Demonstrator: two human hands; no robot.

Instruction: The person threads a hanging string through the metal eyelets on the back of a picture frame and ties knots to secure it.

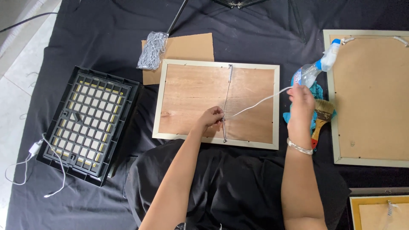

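The picture frame (216,104) lies face down on the black cloth (98,38), its brown backing up; the left hand (211,116) pinches the white cord (260,102) closed-fingered against the vertical hanging wire (227,102) near the frame's six o'clock edge. The right hand (300,99), out at three o'clock beside the spray bottle (317,68) and paintbrush (321,117), grips the cord's far end and draws it taut. This looks like the tying step, which calls for steady tension and a firm pinch.

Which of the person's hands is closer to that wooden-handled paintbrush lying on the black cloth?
The right hand. It is raised just left of the wooden-handled paintbrush, pulling a white cord. The left hand is farther away, on the back of the pale-framed wooden picture frame.
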